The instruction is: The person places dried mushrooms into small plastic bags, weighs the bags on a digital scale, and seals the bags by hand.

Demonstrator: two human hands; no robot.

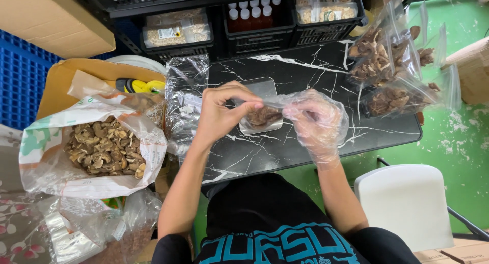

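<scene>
Bare left hand point(220, 113) and gloved right hand point(315, 120) pinch a crinkly clear bag point(263, 115) of mushrooms; marbled tabletop point(305, 75) at twelve o'clock.

Open sack point(91, 147) lies left of table point(305, 91); filled bags point(392, 75) right.

Free room and obstructions on the black marble-pattern table point(305, 75).
Open surface lies along the near edge and in the back centre, between the foil-and-plastic wrap point(184, 98) at the left edge and the pile of filled clear bags point(392, 70) at the right end. The left hand point(220, 114) and gloved right hand point(317, 122), pinching a small clear bag point(262, 114) over a white tray point(261, 106), block the middle. Black crates point(265, 32) wall off the rear. An open sack of dried mushrooms point(104, 149) closes the left flank; a white stool point(407, 203) stands near right.
</scene>
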